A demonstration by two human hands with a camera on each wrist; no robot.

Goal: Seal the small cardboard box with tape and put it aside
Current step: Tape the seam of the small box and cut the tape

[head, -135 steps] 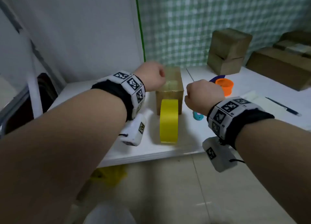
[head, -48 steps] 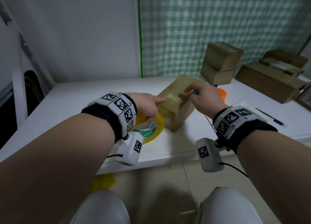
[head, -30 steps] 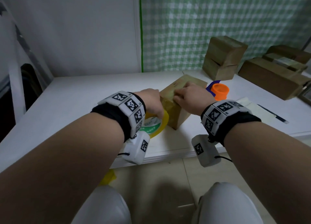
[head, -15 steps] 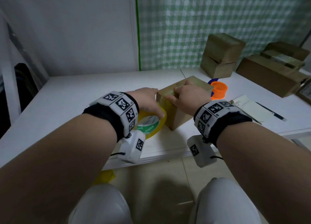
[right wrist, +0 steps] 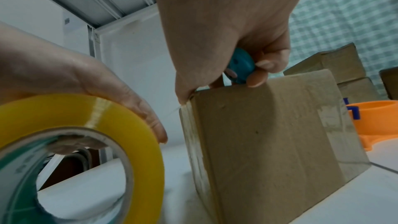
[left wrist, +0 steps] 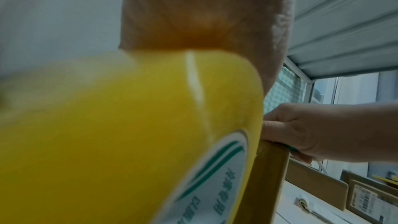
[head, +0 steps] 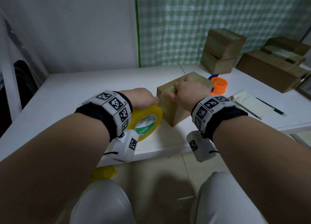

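The small cardboard box (head: 178,112) stands on the white table (head: 84,92) with shiny clear tape over its top and down its sides. My left hand (head: 144,99) grips the yellow tape roll (head: 146,121) just left of the box, fingers draped over the roll (right wrist: 120,113). My right hand (head: 185,92) rests on the box top near its left edge, thumb pressing at the corner. Its curled fingers hold a small teal cutter (right wrist: 240,65) against the box (right wrist: 269,134). In the left wrist view the roll (left wrist: 129,134) fills most of the picture.
An orange tape dispenser (head: 218,87) sits right behind the box. Two stacked cardboard boxes (head: 222,50) and longer boxes (head: 269,70) stand at the back right. A notepad (head: 250,104) and pen (head: 272,108) lie to the right. The table's front edge (head: 159,149) is close.
The box, tilted 1.6 s ago, now sits flat. My right hand slid across its top toward the left edge. The left hand keeps the roll beside the box.
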